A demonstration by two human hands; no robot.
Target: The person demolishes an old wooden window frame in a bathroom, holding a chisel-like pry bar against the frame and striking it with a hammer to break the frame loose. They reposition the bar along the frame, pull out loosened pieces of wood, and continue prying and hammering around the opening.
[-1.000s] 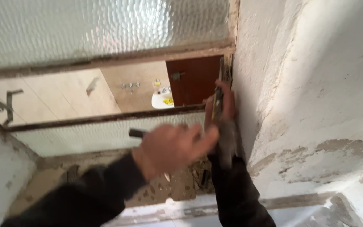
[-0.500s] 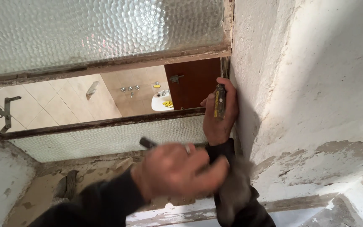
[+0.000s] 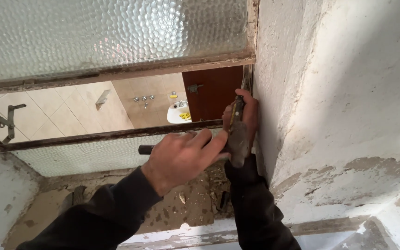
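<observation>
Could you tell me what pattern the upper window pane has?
The upper window pane is translucent glass with a pebbled, bubble-like texture, seen best in the head view.

We see our right hand at 3 o'clock of the window opening, against the window frame beside the wall, gripping a chisel upright. Our left hand sits at 7 o'clock of it, gripping a hammer whose head touches the chisel. The sill lies below; a washbasin lies beyond the opening.

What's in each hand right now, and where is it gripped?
Left hand grips a hammer by its handle, near the head. Right hand holds a chisel-like tool around its shaft.
</observation>
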